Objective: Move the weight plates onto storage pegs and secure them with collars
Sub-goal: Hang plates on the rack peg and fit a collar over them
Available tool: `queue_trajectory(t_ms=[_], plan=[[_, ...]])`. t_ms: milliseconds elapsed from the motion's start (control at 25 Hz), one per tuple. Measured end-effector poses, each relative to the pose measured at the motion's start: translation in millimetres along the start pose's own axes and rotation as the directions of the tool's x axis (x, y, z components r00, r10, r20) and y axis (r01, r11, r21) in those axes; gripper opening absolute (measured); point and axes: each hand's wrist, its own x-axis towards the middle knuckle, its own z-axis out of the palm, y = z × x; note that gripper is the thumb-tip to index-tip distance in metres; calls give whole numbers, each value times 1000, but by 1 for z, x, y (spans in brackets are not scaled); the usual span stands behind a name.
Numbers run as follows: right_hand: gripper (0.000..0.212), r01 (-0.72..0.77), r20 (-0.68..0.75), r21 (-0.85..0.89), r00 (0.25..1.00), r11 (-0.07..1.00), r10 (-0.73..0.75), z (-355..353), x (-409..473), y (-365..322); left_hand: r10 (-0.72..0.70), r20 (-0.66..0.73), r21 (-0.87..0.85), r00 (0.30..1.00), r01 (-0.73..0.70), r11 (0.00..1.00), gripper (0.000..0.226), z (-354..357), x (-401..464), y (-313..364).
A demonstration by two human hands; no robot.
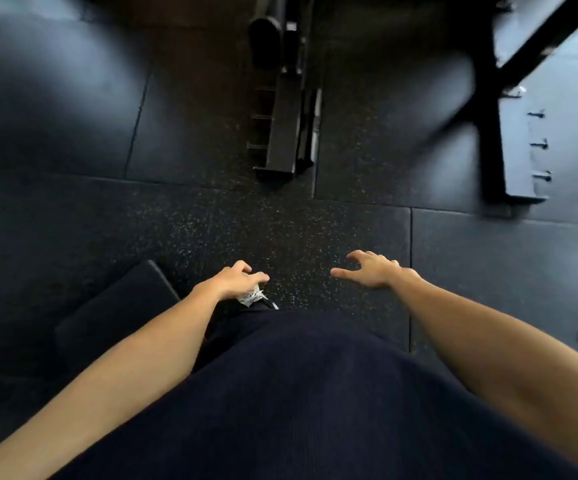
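Head view: both hands, left (237,280) and right (372,271), hang empty, fingers spread, above bare speckled floor (280,233).

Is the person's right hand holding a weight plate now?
No, the right hand is open with spread fingers above the dark speckled rubber floor, and nothing is in it.

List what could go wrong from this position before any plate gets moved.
1. Both the left hand and the right hand are empty and spread; no plate or collar is clearly in view, so the next reach may be blind.
2. The dark rack base lies low on the dark rubber floor straight ahead, a likely trip point.
3. The black pad beside the left arm could catch a foot.
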Motion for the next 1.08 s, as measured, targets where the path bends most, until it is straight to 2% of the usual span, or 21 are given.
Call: queue_trajectory(t_ms=[320,680,880,1080], plan=[[94,209,63,-195,978,958,-200,-45,70,-193,-135,-20,-301,991,123,946,84,-111,16,-121],[97,331,83,-223,944,917,-320,-96,128,-372,-150,-133,-527,980,59,848,92,-238,42,-206],[98,339,119,-229,940,912,-320,-124,172,-447,-170,-129,-569,977,67,820,89,-305,70,-228],[103,348,133,-160,935,924,-329,-170,244,-543,-192,-172,-558,966,65,828,83,-429,115,-249]])
